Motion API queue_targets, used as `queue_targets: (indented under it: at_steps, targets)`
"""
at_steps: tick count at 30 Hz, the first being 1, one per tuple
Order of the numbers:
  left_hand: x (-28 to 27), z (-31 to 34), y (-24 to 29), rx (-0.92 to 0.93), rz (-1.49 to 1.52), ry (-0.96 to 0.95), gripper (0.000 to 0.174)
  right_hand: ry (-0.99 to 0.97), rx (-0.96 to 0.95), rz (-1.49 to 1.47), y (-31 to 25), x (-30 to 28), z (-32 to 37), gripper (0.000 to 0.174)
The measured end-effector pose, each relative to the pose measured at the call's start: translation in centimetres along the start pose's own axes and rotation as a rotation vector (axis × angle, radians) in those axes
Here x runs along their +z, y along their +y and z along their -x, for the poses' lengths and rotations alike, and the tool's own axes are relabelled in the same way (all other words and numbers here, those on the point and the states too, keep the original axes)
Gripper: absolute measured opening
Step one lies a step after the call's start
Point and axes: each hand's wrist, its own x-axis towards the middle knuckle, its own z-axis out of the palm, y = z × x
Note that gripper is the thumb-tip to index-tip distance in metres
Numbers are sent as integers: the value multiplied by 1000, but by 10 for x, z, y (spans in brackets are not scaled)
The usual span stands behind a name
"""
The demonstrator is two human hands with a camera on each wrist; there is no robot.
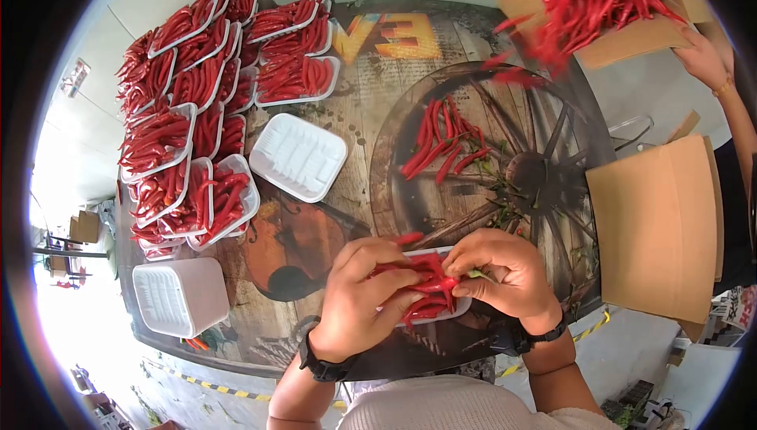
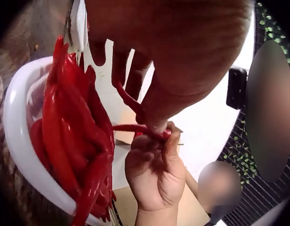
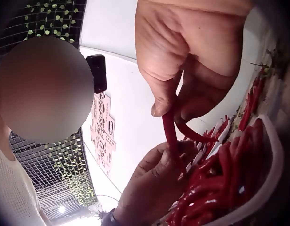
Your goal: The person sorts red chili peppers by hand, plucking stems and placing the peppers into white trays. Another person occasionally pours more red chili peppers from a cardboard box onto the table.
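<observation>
Above a white tray (image 2: 15,108) filled with red chili peppers (image 1: 426,305), both hands hold a red chili pepper (image 3: 169,134) between them. My left hand (image 1: 367,292) grips its body between thumb and fingers, and another slim pepper (image 2: 128,98) shows under that hand's fingers in the left wrist view. At the stem end, my right hand (image 1: 505,272) pinches with thumb and forefinger, a green stem (image 1: 478,274) showing beside the fingertips. In the right wrist view a second, curved pepper (image 3: 194,134) hangs beneath the right fingers.
Stacked filled trays (image 1: 296,83) cover the table's back left. An unfilled tray (image 1: 298,158) lies mid-table, with nested trays (image 1: 181,297) at front left. Loose peppers (image 1: 441,134) lie beyond my hands. Another person's hand (image 1: 704,55) tips a cardboard box (image 1: 631,45) of peppers at back right.
</observation>
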Motion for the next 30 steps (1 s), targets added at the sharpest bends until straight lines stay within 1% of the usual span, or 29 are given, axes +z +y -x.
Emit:
queue_targets:
  at_steps: [1, 3, 4, 6, 8, 11, 13, 14, 16, 17, 18, 19, 20, 22, 23, 24, 26, 28, 30]
  targets:
    - [0, 1, 0, -4, 4, 2, 28, -4, 5, 2, 0, -2, 2, 19]
    - [-4, 1, 0, -34, -26, 7, 28, 156, 82, -112, 0, -6, 7, 21]
    - [-4, 1, 0, -36, -22, 6, 28, 157, 86, -111, 1, -6, 8, 21]
    - [-5, 2, 0, -64, -65, -45, 29, 386, 116, -396, 5, -6, 10, 24]
    - [-4, 2, 0, -78, -75, -62, 30, 395, 102, -379, 9, -9, 10, 27]
    - [-4, 3, -1, -104, -80, -87, 31, 372, 103, -337, 16, -12, 10, 24]
    - [-5, 3, -1, -110, -76, -97, 30, 391, 164, -210, 18, -12, 10, 20]
    - [-5, 3, 0, -113, -81, -94, 32, 397, 159, -210, 20, -12, 10, 20]
    - [-6, 1, 1, -99, -85, -93, 34, 439, 245, -179, 23, -13, 9, 19]
    - [-6, 1, 2, -128, -81, -101, 35, 450, 237, -174, 26, -15, 9, 19]
    - [-6, 0, 4, -156, -77, -110, 37, 419, 217, -63, 30, -18, 9, 19]
    - [-4, 1, 3, -143, -76, -112, 37, 386, 198, 49, 32, -20, 9, 20]
    - [-3, 3, 0, -157, -74, -116, 38, 396, 191, 52, 33, -20, 9, 20]
    - [-3, 2, 1, -163, -76, -118, 39, 408, 143, -42, 34, -15, 8, 22]
    - [-3, 1, 2, -174, -70, -114, 37, 475, 178, -153, 30, -11, 6, 20]
    - [-3, 1, 3, -185, -62, -109, 36, 479, 171, -152, 30, -8, 6, 20]
    - [0, 4, -2, -182, -52, -100, 35, 592, 74, -270, 30, -5, 5, 20]
    - [1, 6, -4, -178, -42, -96, 33, 568, 45, -248, 32, -4, 6, 19]
    - [2, 4, -3, -210, 40, -118, 29, 547, 14, -225, 30, -3, 5, 18]
